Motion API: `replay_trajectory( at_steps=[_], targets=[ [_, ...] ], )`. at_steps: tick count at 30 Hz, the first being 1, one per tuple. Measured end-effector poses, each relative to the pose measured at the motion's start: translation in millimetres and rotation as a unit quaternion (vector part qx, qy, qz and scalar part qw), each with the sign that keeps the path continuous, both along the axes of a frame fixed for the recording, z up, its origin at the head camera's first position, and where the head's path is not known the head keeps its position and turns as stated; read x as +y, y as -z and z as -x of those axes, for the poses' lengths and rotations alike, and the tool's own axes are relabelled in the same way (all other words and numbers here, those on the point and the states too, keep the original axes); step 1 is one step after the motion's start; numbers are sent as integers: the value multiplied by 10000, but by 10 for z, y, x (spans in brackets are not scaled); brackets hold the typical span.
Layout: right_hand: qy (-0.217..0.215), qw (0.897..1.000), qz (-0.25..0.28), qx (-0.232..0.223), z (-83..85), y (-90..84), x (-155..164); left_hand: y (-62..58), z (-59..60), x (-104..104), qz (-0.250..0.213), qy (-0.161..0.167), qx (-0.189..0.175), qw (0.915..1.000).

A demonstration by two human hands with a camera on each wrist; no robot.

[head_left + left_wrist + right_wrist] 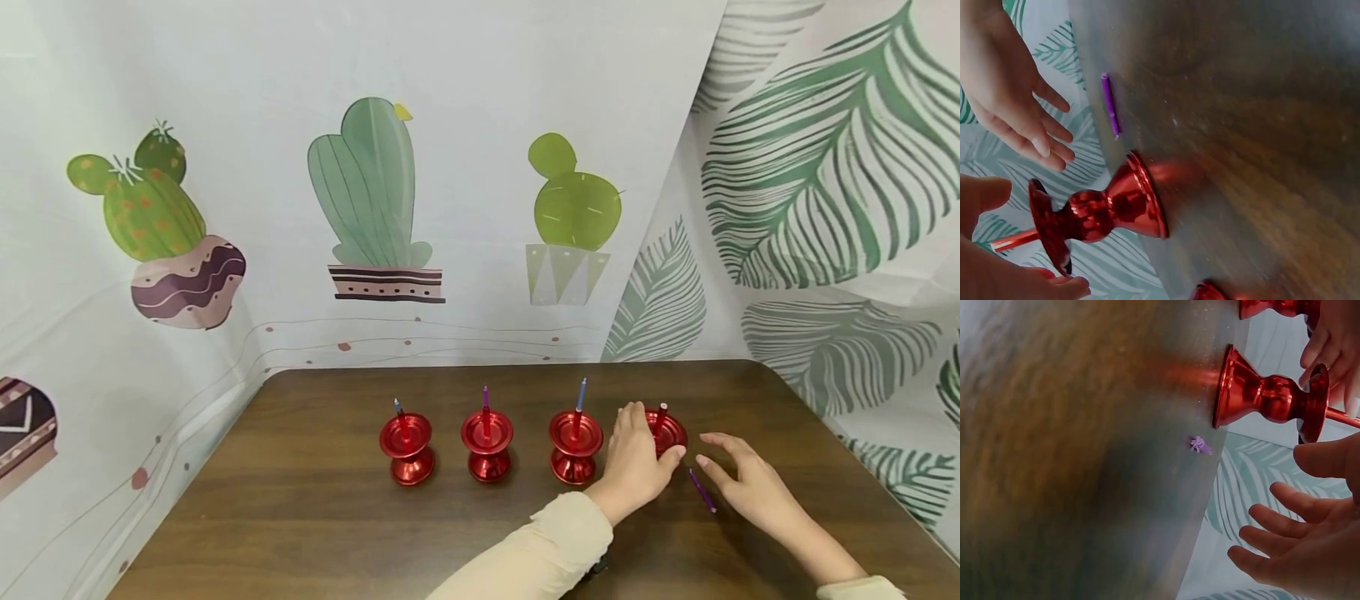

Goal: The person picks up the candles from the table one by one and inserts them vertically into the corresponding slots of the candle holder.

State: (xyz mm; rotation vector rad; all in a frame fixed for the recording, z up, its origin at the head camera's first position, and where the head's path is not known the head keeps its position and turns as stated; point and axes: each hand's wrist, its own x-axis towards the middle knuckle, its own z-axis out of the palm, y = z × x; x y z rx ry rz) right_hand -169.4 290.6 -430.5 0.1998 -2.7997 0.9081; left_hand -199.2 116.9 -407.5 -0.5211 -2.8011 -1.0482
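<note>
Four red metal candle holders stand in a row on the brown table (315,517). My left hand (641,454) grips the cup of the rightmost holder (667,432) (1110,209) (1266,397), thumb on the near rim and fingers round the far side. A short red candle (662,414) sticks up from it. My right hand (738,479) (1297,550) hovers open just right of that holder, fingers spread and holding nothing. A thin purple candle (702,490) (1110,103) lies flat on the table between the two hands.
The other holders carry upright candles: a dark blue one (406,446), a magenta one (487,437), a light blue one (575,440). Printed cactus and leaf sheets form walls behind and on both sides. The table's right edge (885,500) runs close to my right hand.
</note>
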Motion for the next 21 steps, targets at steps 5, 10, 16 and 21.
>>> replay_trajectory(
  at_steps=[5, 10, 16, 21],
  targets=[
    [-97, 9998, -176, 32, 3, 50, -21, 34, 68, 7, -5, -217, -316, 9993],
    [-198, 9987, -465, -61, 7, 84, -28, 59, 104, -10, -121, -138, -562, 9983],
    [-189, 9936, -1006, -478, 17, 107, -19, 78, 108, -10, 16, -168, -514, 9985],
    [-292, 9883, -1283, -768, 33, 138, 5, 66, 86, 11, 169, -231, -447, 9986]
  ],
)
